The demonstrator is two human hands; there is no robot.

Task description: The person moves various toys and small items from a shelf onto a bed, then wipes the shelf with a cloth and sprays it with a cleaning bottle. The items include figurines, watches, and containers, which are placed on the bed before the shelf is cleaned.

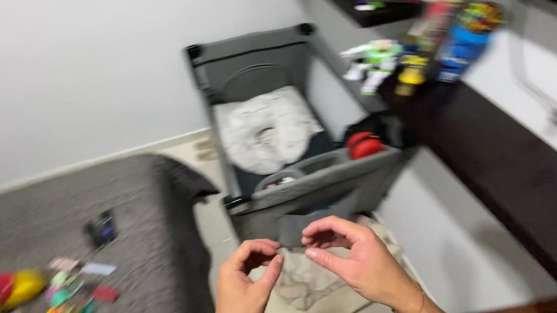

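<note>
My left hand (247, 285) and my right hand (353, 258) are raised close together at the bottom centre, fingers curled, fingertips almost touching. Whether a small thing sits between the fingertips I cannot tell, since the picture is blurred. Right behind the hands stands a grey playpen (322, 183) holding a pale cushion (266, 130) and a red item (364, 145). Below the hands lies a beige cushion (305, 297) on the floor.
A grey bed (141, 217) at the left carries several small colourful toys (68, 306) and a dark small object (100, 228). A dark shelf (511, 168) along the right wall holds toy figures (378, 58) and colourful boxes (470, 29). White wall behind.
</note>
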